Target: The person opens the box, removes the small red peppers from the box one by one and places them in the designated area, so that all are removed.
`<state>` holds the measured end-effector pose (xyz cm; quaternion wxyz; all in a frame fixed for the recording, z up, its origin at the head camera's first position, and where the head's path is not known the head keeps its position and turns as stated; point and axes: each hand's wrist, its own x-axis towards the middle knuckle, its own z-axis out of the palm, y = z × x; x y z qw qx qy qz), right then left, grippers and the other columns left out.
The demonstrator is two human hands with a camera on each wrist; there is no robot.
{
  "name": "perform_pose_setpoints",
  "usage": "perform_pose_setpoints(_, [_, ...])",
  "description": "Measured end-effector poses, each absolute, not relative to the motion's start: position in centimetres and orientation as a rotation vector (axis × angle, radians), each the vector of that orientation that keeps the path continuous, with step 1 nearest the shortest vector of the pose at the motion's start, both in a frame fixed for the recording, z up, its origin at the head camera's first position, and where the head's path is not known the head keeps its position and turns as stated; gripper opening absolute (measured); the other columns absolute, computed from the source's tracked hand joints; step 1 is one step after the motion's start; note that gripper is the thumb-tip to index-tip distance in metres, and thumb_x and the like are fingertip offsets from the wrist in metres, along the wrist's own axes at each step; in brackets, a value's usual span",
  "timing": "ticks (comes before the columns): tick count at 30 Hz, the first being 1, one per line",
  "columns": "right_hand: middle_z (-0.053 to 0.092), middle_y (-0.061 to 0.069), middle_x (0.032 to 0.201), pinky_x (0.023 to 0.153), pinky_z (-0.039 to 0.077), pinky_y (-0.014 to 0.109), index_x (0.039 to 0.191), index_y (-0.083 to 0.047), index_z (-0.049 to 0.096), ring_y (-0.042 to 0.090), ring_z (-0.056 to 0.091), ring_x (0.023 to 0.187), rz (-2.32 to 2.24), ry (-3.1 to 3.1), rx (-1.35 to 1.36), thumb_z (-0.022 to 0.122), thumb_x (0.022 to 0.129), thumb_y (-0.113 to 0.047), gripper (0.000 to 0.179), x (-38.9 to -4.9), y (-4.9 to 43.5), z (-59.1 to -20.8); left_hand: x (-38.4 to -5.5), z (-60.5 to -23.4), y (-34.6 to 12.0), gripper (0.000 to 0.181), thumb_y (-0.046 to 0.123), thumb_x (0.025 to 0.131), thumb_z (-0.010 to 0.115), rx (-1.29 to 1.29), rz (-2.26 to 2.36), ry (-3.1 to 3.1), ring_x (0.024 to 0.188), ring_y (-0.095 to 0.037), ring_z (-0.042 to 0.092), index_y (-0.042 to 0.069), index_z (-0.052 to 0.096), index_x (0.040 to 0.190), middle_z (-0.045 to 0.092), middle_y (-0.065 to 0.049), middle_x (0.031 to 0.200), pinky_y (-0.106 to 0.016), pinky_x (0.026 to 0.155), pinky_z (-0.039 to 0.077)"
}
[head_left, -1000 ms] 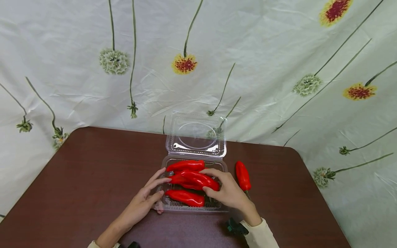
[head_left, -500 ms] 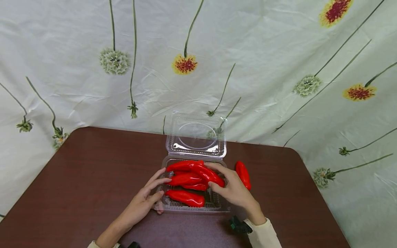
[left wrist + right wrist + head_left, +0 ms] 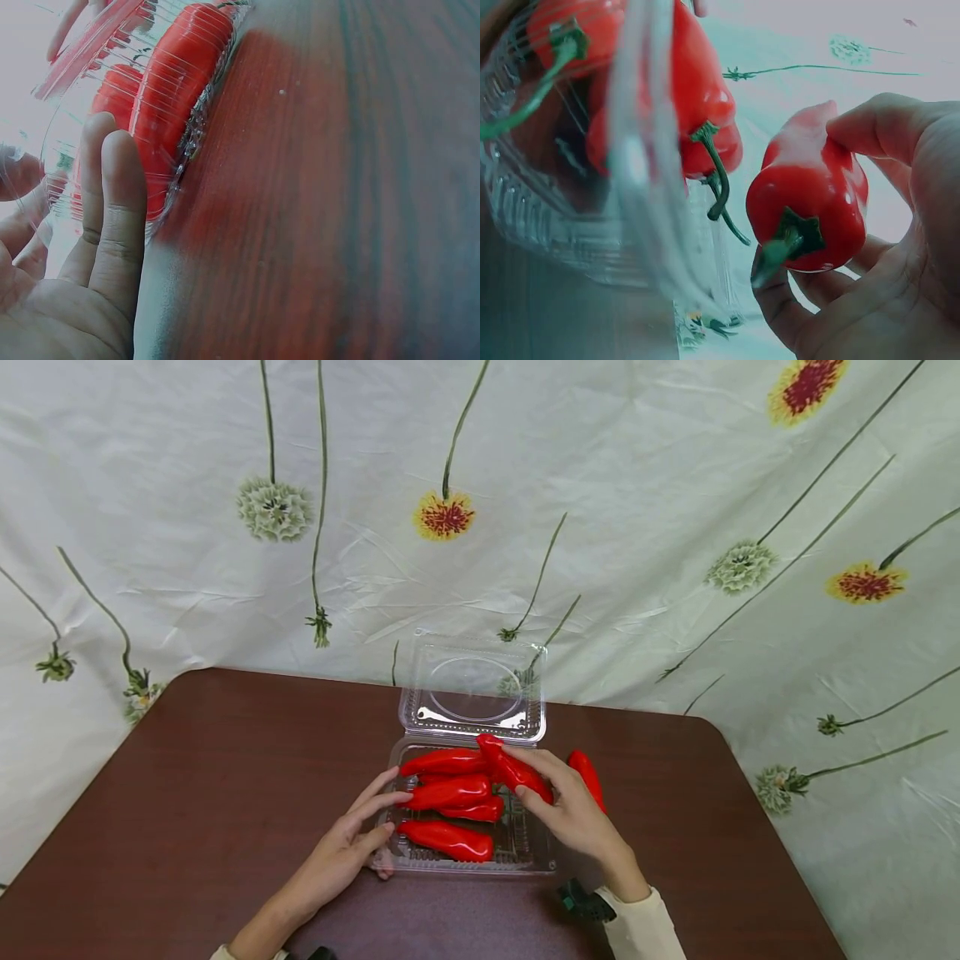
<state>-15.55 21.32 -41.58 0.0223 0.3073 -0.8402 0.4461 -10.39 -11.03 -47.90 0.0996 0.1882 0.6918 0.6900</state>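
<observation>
A clear plastic clamshell container (image 3: 517,860) stands on the table with several red peppers inside, one pepper (image 3: 447,840) along its near side. My right hand (image 3: 573,806) holds another red pepper (image 3: 517,770) between thumb and fingers over the container's right part. In the right wrist view this held pepper (image 3: 810,195) shows its green stem toward the camera. At the container's left edge rests my left hand (image 3: 341,852), fingers spread and nearly straight, index and middle fingertips at the pepper tips. In the left wrist view two straight fingers (image 3: 124,202) lie along the container's clear wall.
The container's lid (image 3: 474,689) leans upright at the back, hinged open toward the flower-patterned cloth (image 3: 637,552). One more red pepper (image 3: 587,777) lies on the brown table (image 3: 285,752) right of the container, partly covered by my right hand.
My right hand has moved right and slightly away with its pepper, from across the middle peppers to the right back, turning it steeper. The left hand stays in place.
</observation>
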Motion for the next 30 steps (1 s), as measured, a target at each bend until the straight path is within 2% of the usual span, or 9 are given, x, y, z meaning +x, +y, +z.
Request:
perform_pose_setpoints(3, [0.058, 0.004, 0.137, 0.084, 0.059, 0.031, 0.147, -0.019, 0.051, 0.022, 0.058, 0.113, 1.36, -2.586, 0.94, 0.067, 0.095, -0.008, 0.055, -15.7, 21.7, -41.5, -10.3, -47.9, -11.0, 0.039, 0.003, 0.103, 0.051, 0.57, 2.019, 2.124, 0.095, 0.002, 0.061, 0.004, 0.051, 0.142, 0.012, -0.012, 0.166, -0.027, 0.065, 0.059])
perform_pose_setpoints(6, [0.058, 0.005, 0.136, 0.082, 0.059, 0.031, 0.147, -0.02, 0.05, 0.023, 0.057, 0.113, 1.332, -2.583, 0.901, 0.068, 0.095, -0.008, 0.056, -15.8, 22.2, -41.3, -10.3, -47.9, -11.0, 0.038, 0.003, 0.103, 0.052, 0.574, 2.003, 2.168, 0.096, 0.005, 0.059, 0.006, 0.053, 0.141, 0.014, -0.013, 0.166, -0.026, 0.064, 0.059])
perform_pose_setpoints(8, [0.058, 0.006, 0.136, 0.08, 0.059, 0.03, 0.148, -0.021, 0.05, 0.024, 0.057, 0.113, 1.319, -2.59, 0.852, 0.068, 0.095, -0.007, 0.057, -15.9, 22.7, -41.1, -10.3, -47.8, -11.0, 0.038, 0.003, 0.103, 0.052, 0.573, 2.008, 2.155, 0.093, 0.001, 0.061, 0.006, 0.053, 0.141, 0.013, -0.012, 0.166, -0.028, 0.061, 0.059])
perform_pose_setpoints(10, [0.057, 0.007, 0.136, 0.078, 0.059, 0.029, 0.148, -0.023, 0.049, 0.026, 0.057, 0.112, 1.312, -2.598, 0.779, 0.067, 0.095, -0.007, 0.058, -16.0, 23.2, -40.9, -10.3, -47.8, -11.0, 0.039, 0.003, 0.103, 0.051, 0.591, 2.029, 2.111, 0.071, -0.009, 0.064, 0.004, 0.051, 0.142, 0.011, -0.013, 0.166, -0.031, 0.057, 0.059])
perform_pose_setpoints(15, [0.055, 0.012, 0.137, 0.075, 0.058, 0.027, 0.147, -0.021, 0.05, 0.032, 0.057, 0.111, 1.318, -2.597, 0.63, 0.063, 0.097, -0.004, 0.054, -16.2, 24.7, -40.5, -10.3, -47.7, -11.1, 0.039, 0.003, 0.103, 0.05, 0.594, 2.05, 2.055, 0.062, -0.02, 0.064, 0.001, 0.049, 0.143, 0.009, -0.012, 0.166, -0.032, 0.057, 0.059])
perform_pose_setpoints(19, [0.05, 0.014, 0.14, 0.082, 0.059, 0.032, 0.147, -0.017, 0.05, 0.034, 0.054, 0.119, 1.334, -2.59, 0.574, 0.06, 0.098, -0.003, 0.052, -16.4, 25.6, -40.3, -10.3, -47.6, -11.1, 0.039, 0.003, 0.103, 0.051, 0.565, 2.038, 2.06, 0.061, -0.021, 0.065, 0.002, 0.049, 0.143, 0.009, -0.012, 0.166, -0.033, 0.057, 0.06])
perform_pose_setpoints(25, [0.044, 0.016, 0.142, 0.086, 0.059, 0.051, 0.148, -0.018, 0.046, 0.036, 0.051, 0.122, 1.38, -2.628, 0.466, 0.059, 0.098, -0.001, 0.055, -16.5, 26.6, -40.0, -10.4, -47.9, -11.1, 0.041, 0.002, 0.103, 0.051, 0.551, 2.031, 2.04, 0.062, -0.024, 0.064, 0.003, 0.048, 0.143, 0.008, -0.009, 0.167, -0.034, 0.058, 0.06])
perform_pose_setpoints(29, [0.045, 0.019, 0.139, 0.085, 0.059, 0.049, 0.149, -0.016, 0.045, 0.037, 0.051, 0.119, 1.371, -2.686, 0.402, 0.059, 0.098, -0.001, 0.055, -16.5, 27.4, -40.0, -10.4, -48.0, -11.0, 0.04, 0.003, 0.103, 0.05, 0.547, 2.031, 2.052, 0.062, -0.018, 0.065, 0.004, 0.049, 0.143, 0.009, -0.008, 0.167, -0.034, 0.058, 0.06])
perform_pose_setpoints(30, [0.045, 0.02, 0.138, 0.085, 0.059, 0.048, 0.149, -0.015, 0.045, 0.038, 0.051, 0.119, 1.371, -2.704, 0.376, 0.059, 0.098, -0.001, 0.055, -16.5, 27.6, -40.0, -10.3, -48.0, -11.0, 0.039, 0.003, 0.103, 0.051, 0.548, 2.025, 2.07, 0.07, -0.012, 0.066, 0.004, 0.05, 0.142, 0.01, -0.008, 0.167, -0.033, 0.058, 0.06])
